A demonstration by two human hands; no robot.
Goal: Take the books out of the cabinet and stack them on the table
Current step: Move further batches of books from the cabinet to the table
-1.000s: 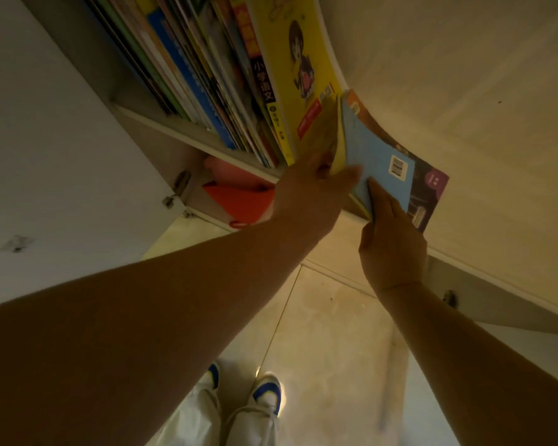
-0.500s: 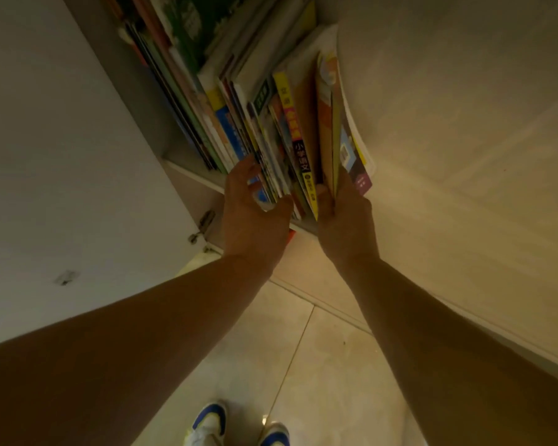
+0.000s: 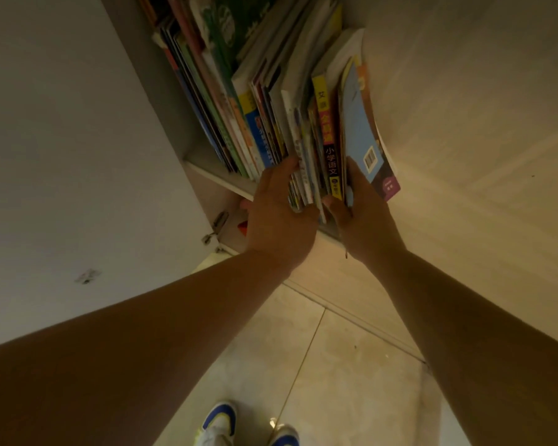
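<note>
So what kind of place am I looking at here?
Likely a home or study room: an open cabinet shelf crammed with school books, a tiled floor, both hands gripping the books.

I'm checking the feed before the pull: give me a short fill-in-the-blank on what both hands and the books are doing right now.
1. The left hand and right hand both grip the same bundle of ____.
2. The blue-covered book sits on the bundle's ____ side.
3. The books stand on a cabinet ____.
4. Below the arms, the person's ____ show on the tiled floor.

Missing words: books; right; shelf; shoes
</note>
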